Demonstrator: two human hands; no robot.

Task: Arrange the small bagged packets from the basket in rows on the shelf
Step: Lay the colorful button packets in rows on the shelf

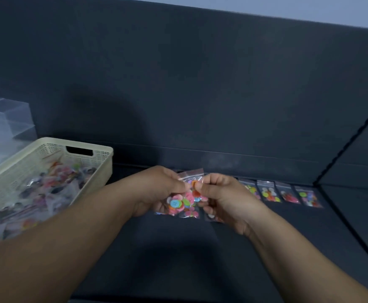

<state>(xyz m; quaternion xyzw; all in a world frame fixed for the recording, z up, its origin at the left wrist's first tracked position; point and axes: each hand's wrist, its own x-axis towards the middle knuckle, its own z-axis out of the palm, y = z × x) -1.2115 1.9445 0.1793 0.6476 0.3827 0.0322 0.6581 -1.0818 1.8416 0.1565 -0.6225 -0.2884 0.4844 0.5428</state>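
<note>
Bright buttons, pink, blue, green and orange, fill the bundle of packets (184,201) held at the centre of my frame, just above the shelf (200,248). My left hand (163,190) grips the bundle with fingers curled round it from the left, thumb on top, back of the hand towards the camera. My right hand (221,196) meets it from the right: thumb and forefinger pinch the upper part of one clear packet, just under its zip strip, and the other fingers are curled below against the bundle. I cannot tell how many packets are in the bundle. Both forearms run up from the lower corners of the frame and come together at the middle, wrists nearly level.

Right of the right hand, a row of packets (288,194) lies flat on the shelf, side by side along its back edge; I count at least four, and the hand covers the near end of the row.

At the left edge sits the cream perforated basket (101,164), resting on the shelf, with a blurred heap of loose packets (47,189) inside. Behind it, at upper left, stand clear plastic boxes (4,121).

Dark matte material covers the shelf, its back panel (200,84) and the side panel (364,149) at right. The lighting is dim.
</note>
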